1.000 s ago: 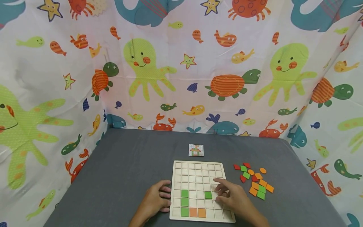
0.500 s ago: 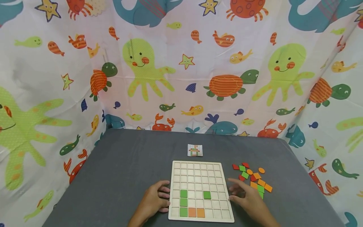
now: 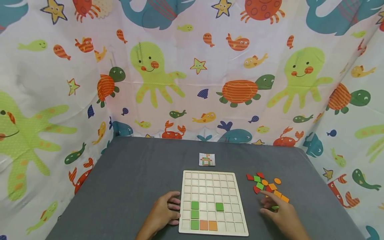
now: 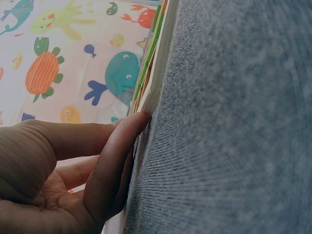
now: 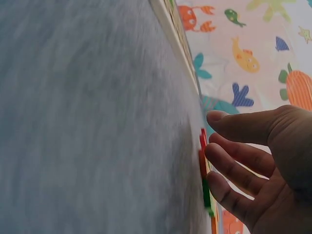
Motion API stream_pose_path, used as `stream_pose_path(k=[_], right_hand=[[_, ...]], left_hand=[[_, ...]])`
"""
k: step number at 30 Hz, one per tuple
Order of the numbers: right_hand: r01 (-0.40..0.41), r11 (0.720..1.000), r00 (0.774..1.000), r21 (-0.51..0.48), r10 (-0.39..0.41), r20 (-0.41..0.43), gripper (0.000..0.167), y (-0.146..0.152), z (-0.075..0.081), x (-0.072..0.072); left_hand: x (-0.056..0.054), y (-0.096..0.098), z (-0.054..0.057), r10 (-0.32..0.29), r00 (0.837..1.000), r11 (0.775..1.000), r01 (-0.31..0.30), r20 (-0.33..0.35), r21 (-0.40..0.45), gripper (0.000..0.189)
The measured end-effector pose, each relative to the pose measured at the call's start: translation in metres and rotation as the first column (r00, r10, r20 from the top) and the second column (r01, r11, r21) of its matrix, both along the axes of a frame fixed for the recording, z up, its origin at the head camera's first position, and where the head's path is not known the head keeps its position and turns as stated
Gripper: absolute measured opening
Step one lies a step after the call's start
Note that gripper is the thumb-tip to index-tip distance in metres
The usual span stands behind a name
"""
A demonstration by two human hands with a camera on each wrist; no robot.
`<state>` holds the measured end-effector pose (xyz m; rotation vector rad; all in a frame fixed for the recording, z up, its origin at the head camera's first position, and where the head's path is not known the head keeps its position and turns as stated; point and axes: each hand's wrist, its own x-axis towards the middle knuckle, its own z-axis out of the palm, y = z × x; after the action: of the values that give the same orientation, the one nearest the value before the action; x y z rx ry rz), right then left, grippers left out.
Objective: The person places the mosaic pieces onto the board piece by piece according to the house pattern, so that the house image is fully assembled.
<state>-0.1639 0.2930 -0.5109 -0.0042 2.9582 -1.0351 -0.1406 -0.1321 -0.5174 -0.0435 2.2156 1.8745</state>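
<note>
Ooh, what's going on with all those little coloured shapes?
A person's left hand touches the left edge of a gridded board, which holds four green tiles and two orange tiles. Their right hand is open over some loose shapes, gripping none. A small patterned card lies beyond the board.

Matt tablecloth (image 3: 150, 166), wooden board (image 3: 206, 190), tiles (image 3: 195, 214) perhaps plastic
</note>
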Motion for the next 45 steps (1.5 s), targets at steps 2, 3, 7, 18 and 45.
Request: stream_pose_path(k=[2, 3, 7, 18, 45], right_hand=[[-0.003, 1.0, 1.0, 0.024, 0.003, 0.003, 0.066, 0.007, 0.0, 0.001], [-0.002, 0.999, 1.0, 0.034, 0.002, 0.004, 0.066, 0.01, -0.001, 0.002], [0.002, 0.998, 1.0, 0.055, -0.002, 0.002, 0.069, 0.022, 0.0, 0.003], [-0.023, 0.992, 0.999, 0.12, 0.017, 0.051, 0.072, 0.039, 0.001, 0.003], [-0.016, 0.994, 0.995, 0.109, 0.005, 0.096, 0.055, 0.048, 0.002, 0.005]], left_hand=[[0.0, 0.0, 0.0, 0.001, 1.0, 1.0, -0.001, -0.001, 0.0, 0.077], [0.0, 0.0, 0.001, 0.002, 1.0, 1.0, -0.002, -0.001, -0.002, 0.077], [0.0, 0.001, 0.001, 0.005, 1.0, 1.0, -0.005, 0.0, -0.008, 0.076], [0.0, 0.0, -0.001, -0.001, 1.0, 1.0, 0.001, -0.006, -0.006, 0.076], [-0.001, 0.002, 0.0, 0.007, 1.0, 1.0, -0.007, 0.0, -0.024, 0.077]])
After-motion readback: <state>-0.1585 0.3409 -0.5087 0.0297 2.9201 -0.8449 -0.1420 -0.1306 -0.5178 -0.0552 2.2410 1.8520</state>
